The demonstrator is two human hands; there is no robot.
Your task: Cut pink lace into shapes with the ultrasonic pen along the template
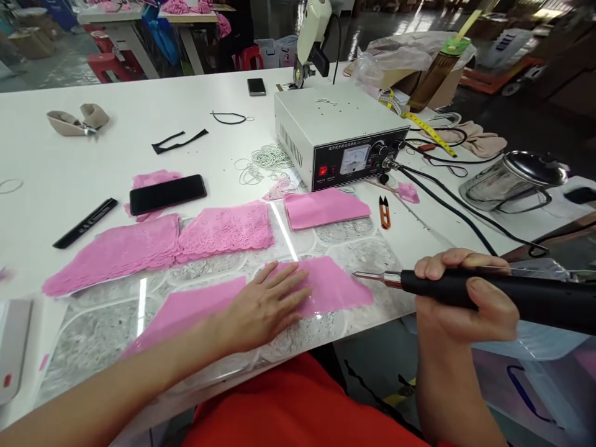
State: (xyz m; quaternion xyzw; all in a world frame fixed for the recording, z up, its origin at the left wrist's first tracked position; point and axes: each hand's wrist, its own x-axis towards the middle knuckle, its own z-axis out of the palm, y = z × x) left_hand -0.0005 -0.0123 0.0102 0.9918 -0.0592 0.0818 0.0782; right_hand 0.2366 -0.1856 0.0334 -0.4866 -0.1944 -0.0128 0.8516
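My left hand [267, 304] lies flat with fingers spread over a pink fabric piece [333, 282], pressing it to a stone-patterned sheet [367, 245]. Another pink piece [205, 301] lies partly under my left wrist and forearm. In my right hand [465, 295] is a black ultrasonic welding pen [437, 284], my fingers wrapped round its thick handle. Its slim metal tip points left, at the right edge of the pink piece; whether it touches, I cannot tell. Behind are two stacks of pink lace pieces [228, 230] and a stack of plain pink pieces [326, 208].
A grey control box [344, 118] with a lit red switch and cables stands behind. Orange thread snips [384, 212], a large phone [167, 194], a black bar-shaped object [85, 223] and a glass pitcher [507, 177] surround the sheet. A machine head [314, 37] rises at the back.
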